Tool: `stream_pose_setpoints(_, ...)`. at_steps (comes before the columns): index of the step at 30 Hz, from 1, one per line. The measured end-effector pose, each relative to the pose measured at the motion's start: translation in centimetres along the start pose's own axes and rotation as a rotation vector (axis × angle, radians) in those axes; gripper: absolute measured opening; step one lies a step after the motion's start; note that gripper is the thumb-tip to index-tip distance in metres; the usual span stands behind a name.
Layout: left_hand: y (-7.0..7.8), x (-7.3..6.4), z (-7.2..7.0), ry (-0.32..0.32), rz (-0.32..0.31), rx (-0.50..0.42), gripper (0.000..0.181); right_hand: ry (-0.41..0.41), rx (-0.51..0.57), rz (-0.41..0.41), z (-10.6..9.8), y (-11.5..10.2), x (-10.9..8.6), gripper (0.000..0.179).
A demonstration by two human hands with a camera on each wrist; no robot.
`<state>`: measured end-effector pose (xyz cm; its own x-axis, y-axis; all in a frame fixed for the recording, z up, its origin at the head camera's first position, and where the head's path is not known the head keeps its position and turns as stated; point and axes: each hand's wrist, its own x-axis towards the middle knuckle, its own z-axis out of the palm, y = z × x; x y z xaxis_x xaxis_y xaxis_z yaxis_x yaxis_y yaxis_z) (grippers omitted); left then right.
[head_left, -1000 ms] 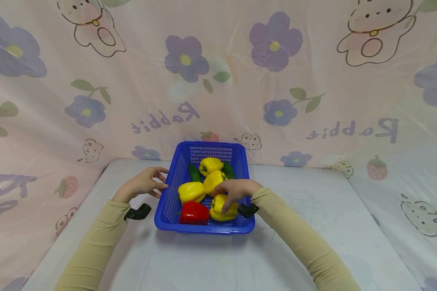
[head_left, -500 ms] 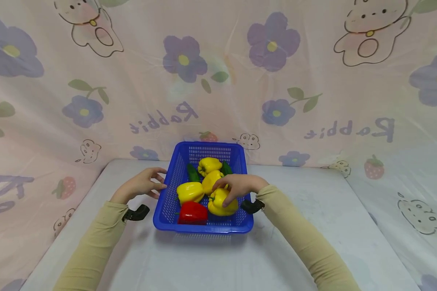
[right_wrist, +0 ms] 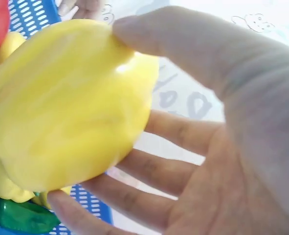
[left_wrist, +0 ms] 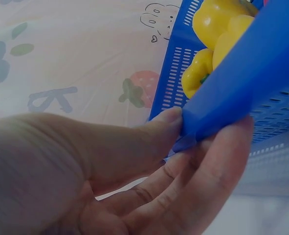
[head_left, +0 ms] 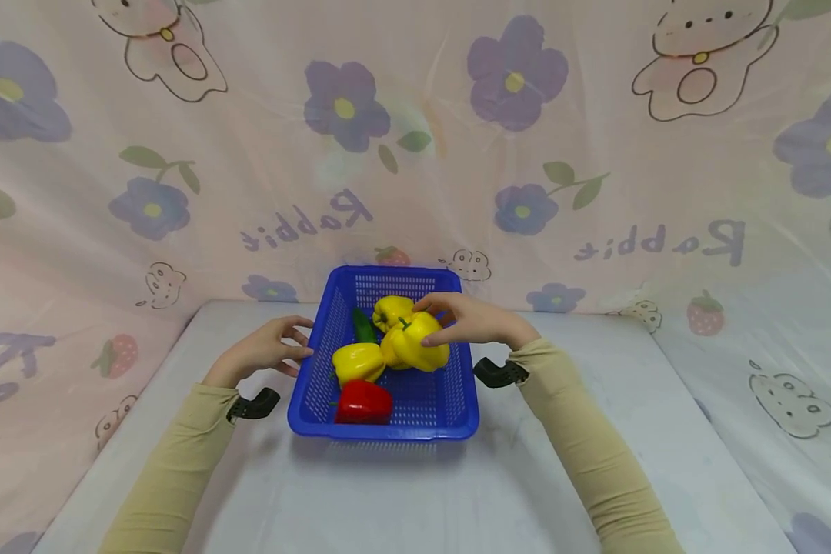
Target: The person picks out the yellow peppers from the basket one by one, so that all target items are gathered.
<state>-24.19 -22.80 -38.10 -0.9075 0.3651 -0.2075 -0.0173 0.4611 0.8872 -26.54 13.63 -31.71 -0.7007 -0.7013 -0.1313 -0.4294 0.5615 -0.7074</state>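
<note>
My right hand (head_left: 478, 319) holds a yellow bell pepper (head_left: 425, 348) above the right side of a blue plastic basket (head_left: 381, 432). In the right wrist view, the thumb lies on one side of that yellow pepper and the fingers on the other. My left hand (head_left: 263, 350) pinches the basket's left rim (left_wrist: 232, 93), thumb at the edge and fingers against the outer wall. Inside the basket are a red bell pepper (head_left: 364, 402) at the front, more yellow bell peppers (head_left: 356, 362), and a long dark green vegetable (head_left: 363, 325). The held pepper partly covers another yellow one.
The basket stands on a white table (head_left: 561, 431), near its back edge. Behind and beside the table hangs a pale curtain (head_left: 422, 177) printed with flowers and rabbits. A black wrist mount (head_left: 500, 373) sits at my right wrist, close to the basket's right rim.
My right hand has lifted the yellow bell pepper from the basket's front right corner and carried it up and toward the back. The left hand has stayed at the left rim.
</note>
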Motion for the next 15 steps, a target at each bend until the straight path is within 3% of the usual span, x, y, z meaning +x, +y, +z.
stream_pose_setpoints(11,0.0,0.0,0.0,0.004,-0.004,0.013,0.061,0.14,0.034,0.0,-1.5,0.6,-1.3,0.056)
stream_pose_setpoints(15,0.0,0.0,0.0,0.003,-0.004,0.02,0.061,0.168,0.103,0.009,-1.9,1.1,-1.9,0.058)
